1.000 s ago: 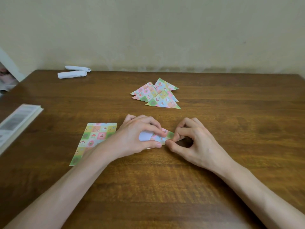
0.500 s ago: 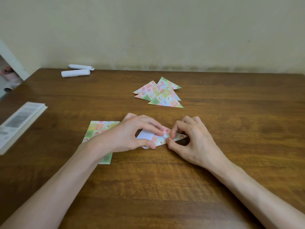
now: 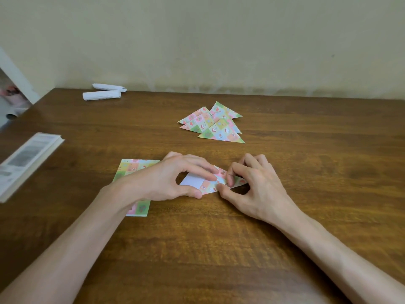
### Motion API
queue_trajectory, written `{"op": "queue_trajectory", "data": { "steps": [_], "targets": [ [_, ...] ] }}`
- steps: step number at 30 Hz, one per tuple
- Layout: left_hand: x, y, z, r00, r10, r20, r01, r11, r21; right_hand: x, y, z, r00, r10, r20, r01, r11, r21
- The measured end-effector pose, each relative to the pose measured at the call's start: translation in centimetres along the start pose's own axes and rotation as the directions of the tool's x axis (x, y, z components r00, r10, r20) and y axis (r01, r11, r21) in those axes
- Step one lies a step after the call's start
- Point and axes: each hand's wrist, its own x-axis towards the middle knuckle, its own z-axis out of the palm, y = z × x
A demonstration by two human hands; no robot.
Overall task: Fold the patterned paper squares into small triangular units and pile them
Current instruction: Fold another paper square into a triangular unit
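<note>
A patterned paper piece [image 3: 215, 183], half folded with its white underside showing, lies on the wooden bench [image 3: 306, 172] between both hands. The left hand [image 3: 173, 178] pinches its left end with thumb and fingers curled over it. The right hand [image 3: 256, 185] pinches the right tip. A stack of unfolded squares [image 3: 135, 170] lies partly under the left wrist. Folded triangles [image 3: 213, 123] are piled farther back. A book [image 3: 24, 161] lies at the left edge, its print too blurred to read.
</note>
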Motion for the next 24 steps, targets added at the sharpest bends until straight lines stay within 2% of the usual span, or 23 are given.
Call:
{"op": "queue_trajectory", "data": {
  "steps": [13, 18, 24],
  "targets": [
    [-0.1, -0.2, 0.2, 1.000, -0.018, -0.011, 0.018, 1.000, 0.002, 0.7, -1.3, -0.6, 0.982, 0.124, 0.140, -0.114, 0.991, -0.073],
    [-0.2, -0.3, 0.2, 1.000, -0.008, -0.013, 0.007, 1.000, -0.011, 0.3, -2.0, 0.0, 0.984, 0.163, 0.072, -0.158, 0.985, -0.068],
    [-0.1, -0.2, 0.3, 1.000, -0.007, -0.021, 0.007, 1.000, -0.018, 0.4, -2.0, 0.0, 0.979, 0.185, 0.084, -0.180, 0.982, -0.066]
  ]
}}
